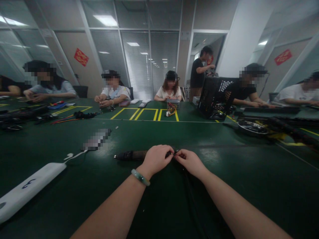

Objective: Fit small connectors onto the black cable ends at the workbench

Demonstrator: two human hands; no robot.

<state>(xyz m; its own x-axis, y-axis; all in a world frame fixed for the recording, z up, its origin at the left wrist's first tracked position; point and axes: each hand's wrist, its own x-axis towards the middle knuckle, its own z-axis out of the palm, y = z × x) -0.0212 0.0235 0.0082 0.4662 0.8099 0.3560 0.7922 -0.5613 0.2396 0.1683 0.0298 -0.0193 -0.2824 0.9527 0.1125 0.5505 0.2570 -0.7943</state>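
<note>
Over the middle of the green table, my left hand and my right hand meet fingertip to fingertip. Both are closed in a pinch at a small brass-coloured piece, too small to name. A dark electric screwdriver lies just left of them, its tip pointing left. Its right end is hidden behind my left hand. From below my right hand a black cable runs toward the near edge. I cannot tell whether it joins the screwdriver.
A white power bank marked 3 lies at the left, cabled to a blurred phone. Bundled black cables are farther left. At the right are a metal dish and a black computer case. Several people sit opposite; one stands.
</note>
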